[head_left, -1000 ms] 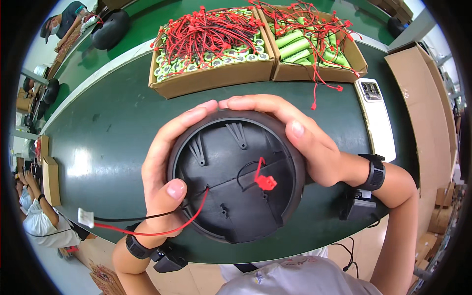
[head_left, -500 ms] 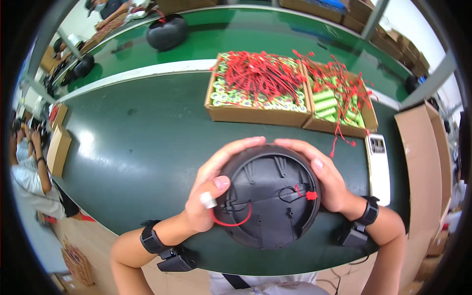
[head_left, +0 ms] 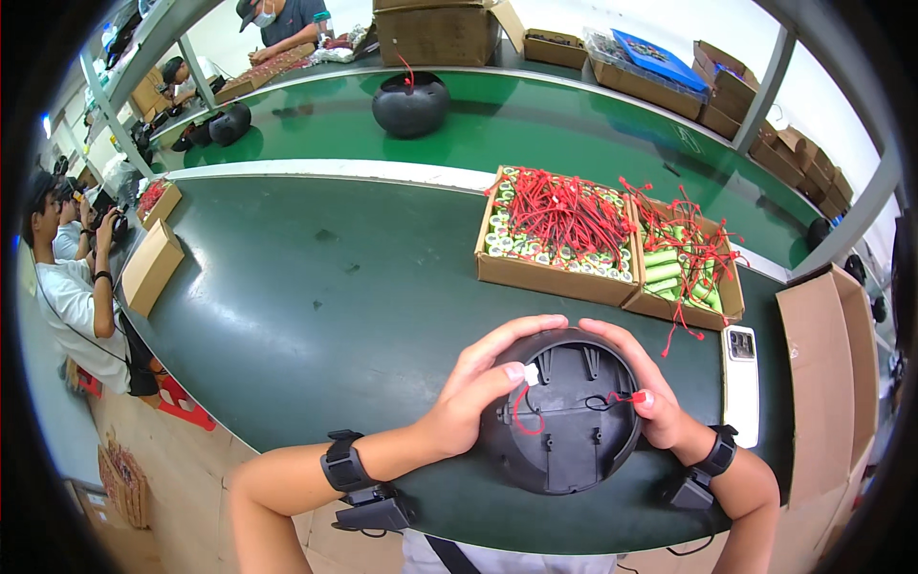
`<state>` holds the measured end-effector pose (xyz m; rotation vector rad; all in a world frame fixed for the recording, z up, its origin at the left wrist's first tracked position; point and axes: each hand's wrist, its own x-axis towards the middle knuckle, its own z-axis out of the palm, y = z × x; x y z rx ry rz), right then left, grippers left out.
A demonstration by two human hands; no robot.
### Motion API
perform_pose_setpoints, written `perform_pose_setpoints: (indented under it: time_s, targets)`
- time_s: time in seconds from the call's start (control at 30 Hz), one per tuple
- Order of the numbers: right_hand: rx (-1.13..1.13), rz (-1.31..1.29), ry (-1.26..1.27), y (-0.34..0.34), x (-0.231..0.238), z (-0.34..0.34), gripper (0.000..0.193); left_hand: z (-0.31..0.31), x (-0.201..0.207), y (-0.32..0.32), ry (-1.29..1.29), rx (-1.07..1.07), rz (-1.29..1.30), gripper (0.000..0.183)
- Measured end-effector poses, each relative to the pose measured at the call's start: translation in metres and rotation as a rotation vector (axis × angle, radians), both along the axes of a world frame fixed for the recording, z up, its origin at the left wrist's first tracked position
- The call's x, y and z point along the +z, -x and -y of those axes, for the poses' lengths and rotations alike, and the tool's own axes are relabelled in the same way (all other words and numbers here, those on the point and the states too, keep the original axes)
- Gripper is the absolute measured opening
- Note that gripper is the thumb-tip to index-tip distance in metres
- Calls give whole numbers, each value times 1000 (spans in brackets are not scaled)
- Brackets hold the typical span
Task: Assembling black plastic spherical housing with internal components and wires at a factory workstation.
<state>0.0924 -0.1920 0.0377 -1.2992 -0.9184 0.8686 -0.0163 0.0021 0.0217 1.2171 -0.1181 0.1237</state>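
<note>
Between my hands a round black plastic housing (head_left: 564, 450) rests on the dark green table, its hollow side with ribs and posts facing up. My left hand (head_left: 469, 402) wraps its left side, the thumb on a white connector (head_left: 532, 374) with a red wire. Curled round the right side is my right hand (head_left: 660, 402); its thumb touches a small red connector (head_left: 639, 397) on red and black wires. Both hands' fingers meet the far rim, and parts of them are hidden behind it.
Beyond the housing stand a cardboard box of green battery cells with red leads (head_left: 555, 271) and a second such box (head_left: 684, 304). A white phone (head_left: 740, 402) lies right, beside an open carton (head_left: 827, 373). Another black housing (head_left: 410, 105) sits on the green conveyor (head_left: 316, 134). Co-workers are at left.
The view has tilted up and shifted left. My left thumb has moved the white connector inward over the rim, and my right thumb has come down onto the red connector.
</note>
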Motion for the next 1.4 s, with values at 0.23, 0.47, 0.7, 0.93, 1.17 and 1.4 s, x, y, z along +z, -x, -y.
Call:
perform_pose_setpoints:
  time_s: [0.23,0.47,0.7,0.93,1.17,1.4]
  targets:
    - [-1,35,-3,1,-3,-4,91,-2,-4,2,-22,41,38,66]
    - [-52,43,0,5,-7,0,95,0,-13,-1,-13,5,97,55]
    - [-160,155,-30,9,-5,-7,85,4,-11,6,-55,110,84,46]
    - [-23,120,-81,5,-5,6,115,2,-13,-1,-105,100,108,46]
    - [52,191,-111,-7,-8,-4,123,-17,-5,-6,-31,64,133,52]
    - [-91,46,-145,-2,-12,1,112,-8,-2,-9,-77,45,220,87]
